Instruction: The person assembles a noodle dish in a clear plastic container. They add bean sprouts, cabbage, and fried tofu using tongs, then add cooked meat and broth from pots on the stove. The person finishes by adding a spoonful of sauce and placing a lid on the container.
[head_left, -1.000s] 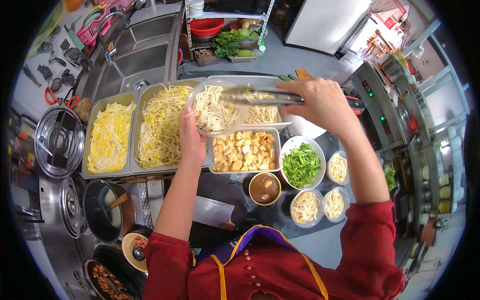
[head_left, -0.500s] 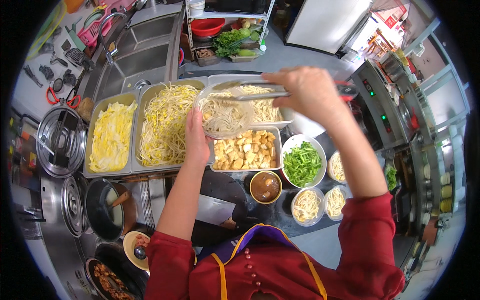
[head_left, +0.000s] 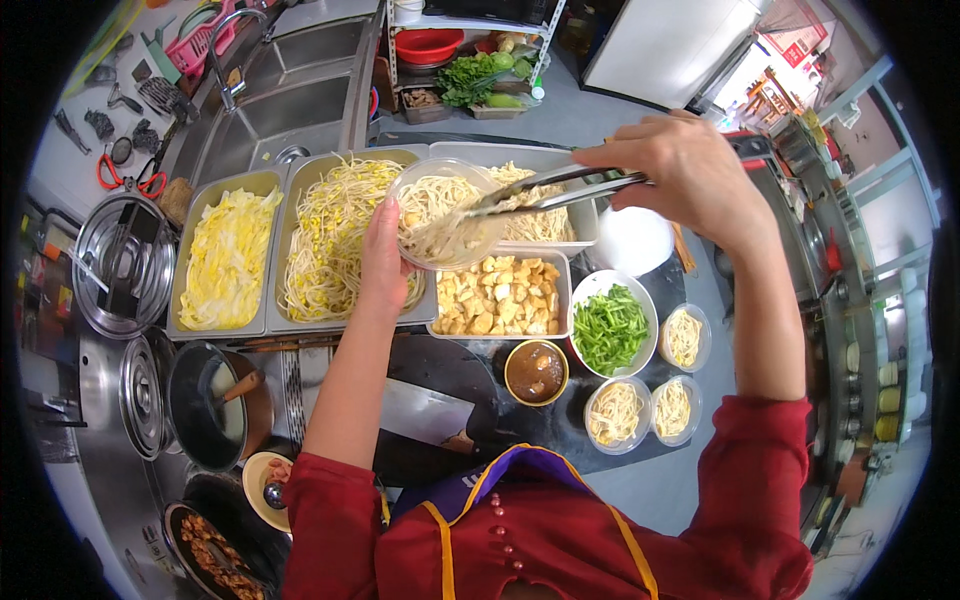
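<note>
My left hand grips the side of a round clear plastic bowl, raised over the trays and partly filled with pale shredded strips. From the right, my right hand is closed around metal tongs, whose tips reach into the bowl among blurred strips. Behind the bowl, a metal tray holds similar pale strips. A tray of yellow-headed bean sprouts lies left of the bowl. Just below it are golden tofu cubes in a smaller tray.
Shredded cabbage fills the far-left tray. On the right stand a white bowl of chopped greens, a stack of clear containers and filled bowls. Brown sauce sits nearer me, beside a cleaver. Pots stand left.
My right hand has shifted right, and the tongs now dip into the bowl instead of crossing above its far rim. My left hand still holds the bowl. The whole view has shifted slightly.
</note>
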